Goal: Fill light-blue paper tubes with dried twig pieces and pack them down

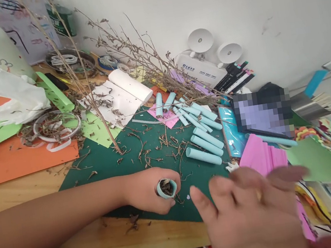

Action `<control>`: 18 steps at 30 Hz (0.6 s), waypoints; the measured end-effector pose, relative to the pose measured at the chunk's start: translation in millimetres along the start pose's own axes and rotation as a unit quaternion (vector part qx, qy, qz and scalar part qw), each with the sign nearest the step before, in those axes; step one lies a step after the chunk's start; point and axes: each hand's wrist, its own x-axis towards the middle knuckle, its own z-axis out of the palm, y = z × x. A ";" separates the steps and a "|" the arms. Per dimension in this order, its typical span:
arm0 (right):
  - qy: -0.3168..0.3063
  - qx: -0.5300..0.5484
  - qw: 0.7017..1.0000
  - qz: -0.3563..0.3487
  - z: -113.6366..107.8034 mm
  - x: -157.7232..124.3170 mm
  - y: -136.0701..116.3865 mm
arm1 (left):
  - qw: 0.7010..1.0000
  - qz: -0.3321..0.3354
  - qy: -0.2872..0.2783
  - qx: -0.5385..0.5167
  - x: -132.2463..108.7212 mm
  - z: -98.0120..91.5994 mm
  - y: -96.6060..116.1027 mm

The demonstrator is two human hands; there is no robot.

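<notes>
My left hand (152,192) is closed around a light blue paper tube (162,191), held upright just above the front of the green cutting mat (78,184). Crumbled dry leaves (168,187) show inside its mouth. At the lower right, my right hand (250,215) is raised near the camera, slightly blurred, its back toward me and its fingers apart. Nothing can be seen in it. Several more blue paper tubes (204,156) lie on the mat beyond my hands. Bits of dried leaf and stem (147,159) are scattered around them.
Dry branches (129,48) lean across the back toward the wall. A white router (201,69), markers (236,78) and a screen (264,119) stand at the back right. Pink paper (261,153) lies at right. Tape (57,127) and orange paper (34,164) are at left.
</notes>
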 end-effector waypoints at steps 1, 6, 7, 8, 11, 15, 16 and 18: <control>-0.001 0.043 0.999 -0.004 4.5 5.1 -1.7 | 1.000 -0.007 0.000 0.003 0.2 0.0 1.2; -0.010 0.169 0.985 0.036 10.9 23.4 5.4 | 0.998 -0.059 0.000 0.018 0.4 0.8 5.7; -0.009 0.170 0.984 0.046 9.8 25.0 7.9 | 0.998 -0.063 0.000 0.020 0.4 1.0 6.0; -0.006 0.171 0.984 0.053 8.7 26.1 10.1 | 0.998 -0.065 -0.001 0.021 0.4 1.2 6.1; 0.004 0.189 0.979 0.075 6.3 28.2 14.2 | 0.997 -0.073 -0.008 0.021 0.4 1.7 5.7; 0.020 0.232 0.967 0.107 4.8 30.7 17.3 | 0.996 -0.083 -0.014 0.036 0.4 1.6 6.0; 0.021 0.242 0.964 0.113 4.3 31.3 18.3 | 0.996 -0.081 -0.013 0.039 0.5 1.6 6.3; 0.023 0.256 0.958 0.125 3.4 32.7 20.3 | 0.996 -0.076 -0.009 0.044 0.9 1.6 6.7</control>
